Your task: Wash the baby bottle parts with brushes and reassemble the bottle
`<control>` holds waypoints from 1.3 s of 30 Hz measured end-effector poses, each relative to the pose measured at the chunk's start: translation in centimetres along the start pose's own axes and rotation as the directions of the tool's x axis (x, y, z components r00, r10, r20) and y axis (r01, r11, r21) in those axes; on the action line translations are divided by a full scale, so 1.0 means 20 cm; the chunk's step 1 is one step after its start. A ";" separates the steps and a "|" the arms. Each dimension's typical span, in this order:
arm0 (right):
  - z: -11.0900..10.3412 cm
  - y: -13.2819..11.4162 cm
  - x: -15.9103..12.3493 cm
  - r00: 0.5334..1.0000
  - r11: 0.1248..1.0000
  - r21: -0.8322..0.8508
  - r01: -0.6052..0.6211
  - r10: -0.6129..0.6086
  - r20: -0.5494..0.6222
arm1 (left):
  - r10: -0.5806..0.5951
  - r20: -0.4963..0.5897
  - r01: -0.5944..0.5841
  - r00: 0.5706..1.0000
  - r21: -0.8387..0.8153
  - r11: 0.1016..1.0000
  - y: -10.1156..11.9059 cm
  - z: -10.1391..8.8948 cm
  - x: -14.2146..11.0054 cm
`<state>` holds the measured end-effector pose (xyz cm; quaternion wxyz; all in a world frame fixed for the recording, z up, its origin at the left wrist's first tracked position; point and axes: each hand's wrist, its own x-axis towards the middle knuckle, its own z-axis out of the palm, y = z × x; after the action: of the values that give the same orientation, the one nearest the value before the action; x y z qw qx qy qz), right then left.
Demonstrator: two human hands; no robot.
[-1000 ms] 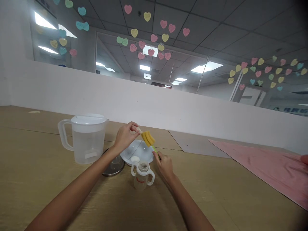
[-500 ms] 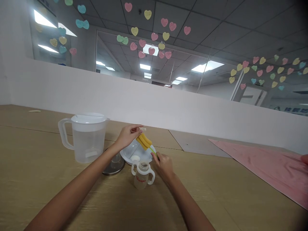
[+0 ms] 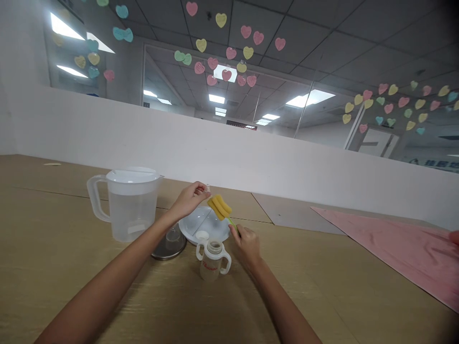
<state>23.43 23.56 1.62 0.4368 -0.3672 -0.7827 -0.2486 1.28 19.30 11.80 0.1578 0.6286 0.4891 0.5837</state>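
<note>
My left hand (image 3: 190, 198) pinches a small clear plastic piece (image 3: 208, 188), partly hidden by the fingers. In my right hand (image 3: 247, 246) is the green handle of a sponge bottle brush (image 3: 220, 207), its yellow head tilted up towards my left hand. Both hands are raised around a white bowl (image 3: 185, 228) with a divider line across it. A small white round piece (image 3: 202, 235) shows at the bowl's near side. In front of the bowl stands an uncapped clear baby bottle (image 3: 211, 267) with two white handles and red lettering.
A lidded translucent pitcher (image 3: 125, 215) stands at left. Beside the bowl is a round metal dish (image 3: 168, 251) with a clear object on it, partly behind my left forearm. A pink sheet (image 3: 387, 243) lies at right. Someone's fingertip (image 3: 453, 236) shows at the right edge.
The brush head has come away from the clear piece, moving slightly right. The clear piece has turned from lying sideways to more upright in my left fingers.
</note>
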 end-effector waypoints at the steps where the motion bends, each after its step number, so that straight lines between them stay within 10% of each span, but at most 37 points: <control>1: 0.00 0.00 0.00 1.000 1.000 0.003 -0.014 0.014 -0.008 | -0.033 -0.005 0.032 0.999 -0.088 0.996 0.01 0.00 0.00; 6: 0.01 0.00 0.00 0.999 1.000 0.012 0.007 -0.007 -0.033 | -0.153 0.080 0.173 0.985 -0.434 0.884 0.06 -0.01 -0.01; 13: 0.01 0.00 0.00 0.999 1.000 -0.007 -0.014 0.013 -0.035 | -0.115 0.194 0.168 0.974 -0.288 0.943 0.09 0.00 -0.05; 20: 0.02 0.01 -0.01 0.997 0.996 -0.057 0.064 -0.067 -0.050 | 0.045 0.107 -0.067 0.993 0.204 0.977 0.04 -0.02 -0.02; 28: 0.02 0.02 -0.02 0.994 0.992 -0.076 0.103 -0.105 -0.023 | 0.065 0.144 -0.150 0.987 0.723 0.674 0.15 -0.03 -0.07; 35: 0.03 0.02 0.00 0.996 0.994 -0.092 0.056 -0.061 -0.058 | -0.078 0.184 -0.123 0.980 0.866 0.485 0.19 -0.14 -0.05; 39: 0.03 0.03 0.00 0.995 0.993 -0.101 0.063 -0.070 -0.066 | -0.358 0.302 -0.112 0.883 0.878 0.465 0.17 -0.26 -0.05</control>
<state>23.57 24.23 1.35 0.4364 -0.3531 -0.7656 -0.3142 -1.78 14.93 15.17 -0.0357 0.6965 0.7127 0.0750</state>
